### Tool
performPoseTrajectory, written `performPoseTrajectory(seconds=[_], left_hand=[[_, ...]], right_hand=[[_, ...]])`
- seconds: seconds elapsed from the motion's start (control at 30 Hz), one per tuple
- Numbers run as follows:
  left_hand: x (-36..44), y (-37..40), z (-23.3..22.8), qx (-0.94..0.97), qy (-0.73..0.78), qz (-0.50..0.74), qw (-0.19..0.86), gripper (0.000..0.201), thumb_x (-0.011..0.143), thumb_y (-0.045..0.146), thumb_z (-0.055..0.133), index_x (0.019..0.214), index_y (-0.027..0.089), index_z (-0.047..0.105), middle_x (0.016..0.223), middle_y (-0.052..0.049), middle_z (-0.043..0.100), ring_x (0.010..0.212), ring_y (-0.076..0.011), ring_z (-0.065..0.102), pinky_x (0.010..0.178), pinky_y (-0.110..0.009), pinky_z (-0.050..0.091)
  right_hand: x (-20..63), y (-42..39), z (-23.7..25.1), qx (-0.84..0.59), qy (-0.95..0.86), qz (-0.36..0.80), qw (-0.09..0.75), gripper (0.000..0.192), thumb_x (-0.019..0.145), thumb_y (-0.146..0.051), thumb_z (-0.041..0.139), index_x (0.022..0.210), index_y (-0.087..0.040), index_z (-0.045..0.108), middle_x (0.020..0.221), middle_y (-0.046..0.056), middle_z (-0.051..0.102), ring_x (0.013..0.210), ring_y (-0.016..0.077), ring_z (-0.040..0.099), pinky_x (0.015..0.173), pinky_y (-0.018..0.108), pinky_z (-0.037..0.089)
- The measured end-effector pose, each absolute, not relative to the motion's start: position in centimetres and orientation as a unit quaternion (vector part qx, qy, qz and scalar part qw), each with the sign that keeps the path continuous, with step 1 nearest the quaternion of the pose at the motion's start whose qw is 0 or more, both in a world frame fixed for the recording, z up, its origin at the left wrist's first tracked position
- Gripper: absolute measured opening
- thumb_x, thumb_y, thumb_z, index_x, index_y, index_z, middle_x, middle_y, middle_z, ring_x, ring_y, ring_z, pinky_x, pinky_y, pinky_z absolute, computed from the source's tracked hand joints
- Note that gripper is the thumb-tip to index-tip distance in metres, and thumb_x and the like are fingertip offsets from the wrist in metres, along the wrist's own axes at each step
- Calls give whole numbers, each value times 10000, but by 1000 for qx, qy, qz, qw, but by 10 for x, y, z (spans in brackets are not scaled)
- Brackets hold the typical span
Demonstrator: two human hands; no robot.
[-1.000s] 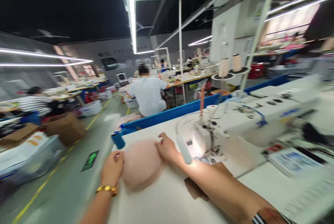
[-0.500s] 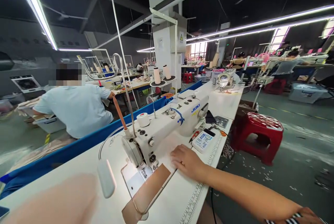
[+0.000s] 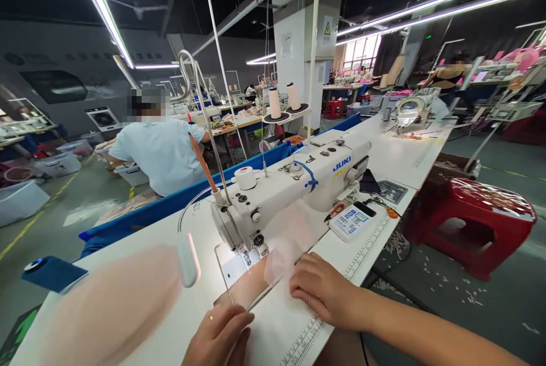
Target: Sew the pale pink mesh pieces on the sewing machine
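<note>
A white sewing machine (image 3: pixel 298 187) stands on a white table (image 3: pixel 294 332). My right hand (image 3: pixel 326 292) lies flat on the table, pressing the edge of a sheer pale pink fabric piece (image 3: pixel 285 252) just right of the needle. My left hand (image 3: pixel 219 336) rests at the table's near edge, its fingers touching a tan fabric piece (image 3: pixel 245 289) under the needle area. A pink padded cup (image 3: pixel 115 309) lies on the table to the left, apart from both hands.
A blue box (image 3: pixel 51 273) sits at the table's left end. A control panel (image 3: pixel 352 221) and scissors (image 3: pixel 336 211) lie right of the machine. A red plastic stool (image 3: pixel 478 221) stands on the floor at right. A person in a light shirt (image 3: pixel 160 153) sits behind a blue divider (image 3: pixel 187 198).
The view swung right from the pink cup to the machine. My right hand moved from the cup to the sheer fabric by the needle. My left hand came back into view by the tan piece.
</note>
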State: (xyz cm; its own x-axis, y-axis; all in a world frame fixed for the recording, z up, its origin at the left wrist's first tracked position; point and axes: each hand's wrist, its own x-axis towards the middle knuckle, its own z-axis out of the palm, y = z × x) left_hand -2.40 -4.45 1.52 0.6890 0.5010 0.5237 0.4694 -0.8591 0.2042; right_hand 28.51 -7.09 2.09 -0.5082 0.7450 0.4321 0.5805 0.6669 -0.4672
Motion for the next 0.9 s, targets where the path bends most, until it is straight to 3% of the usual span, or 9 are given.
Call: performPoseTrajectory(seconds=[0.17,0.3,0.37,0.4,0.5,0.57,0.67,0.8,0.9], left_hand=[[14,-54,20,914,325,242,13,380,936,169,543,1281,272,663,1182,-129,701,1017,-269,708,800,-390,649],[26,-53,9,918,329,220,-2,361,923,142,544,1238,239,689,1192,-138,681,1024,-296,679,846,-494,631],[23,-54,8,915,339,219,-4,286,925,127,540,1117,232,725,1161,-125,684,1003,-290,670,857,-504,620],[20,-55,9,912,346,219,-5,257,929,120,532,1036,230,738,1144,-119,684,998,-287,666,856,-501,615],[7,-59,16,902,373,219,8,281,956,125,502,847,232,738,1069,-98,684,944,-262,657,798,-446,611],[0,-63,19,895,386,221,29,288,973,156,503,843,238,746,1015,-87,682,887,-237,652,741,-389,601],[-4,-67,20,880,396,258,47,273,980,172,504,883,237,751,930,-73,684,807,-206,652,680,-329,583],[2,-74,20,860,367,337,105,279,1001,151,494,1102,263,728,920,-48,710,765,-158,686,661,-242,586],[0,-78,26,837,361,392,123,363,991,147,513,1284,306,658,1155,-81,711,1026,-199,714,867,-287,609]], right_hand=[[283,-82,33,-370,-857,268,239,91,1004,-281,625,997,-218,689,927,40,682,910,211,617,827,325,441],[271,-63,22,-473,-812,226,256,291,944,-345,732,1174,-180,662,1070,92,668,999,264,612,857,359,465],[264,-52,13,-498,-810,201,237,164,935,-261,723,1060,-172,664,1040,90,663,981,270,611,846,365,462],[262,-47,10,-505,-808,195,233,44,951,-206,677,971,-176,652,996,79,657,947,257,611,826,355,459],[262,-40,6,-506,-802,201,246,159,976,-113,548,845,-194,588,899,43,619,863,212,595,769,317,449],[261,-42,9,-500,-800,206,261,174,976,-118,525,830,-203,565,878,34,601,853,206,582,761,312,445],[250,-51,19,-464,-791,273,291,100,999,-262,583,919,-203,599,915,41,615,886,217,584,790,325,453],[219,-67,24,-407,-734,461,289,578,799,-471,852,1249,-236,576,1025,26,663,864,206,616,727,286,464],[206,-75,24,-398,-702,495,322,331,909,-301,697,1220,-233,602,892,-10,671,794,176,612,704,269,440]])
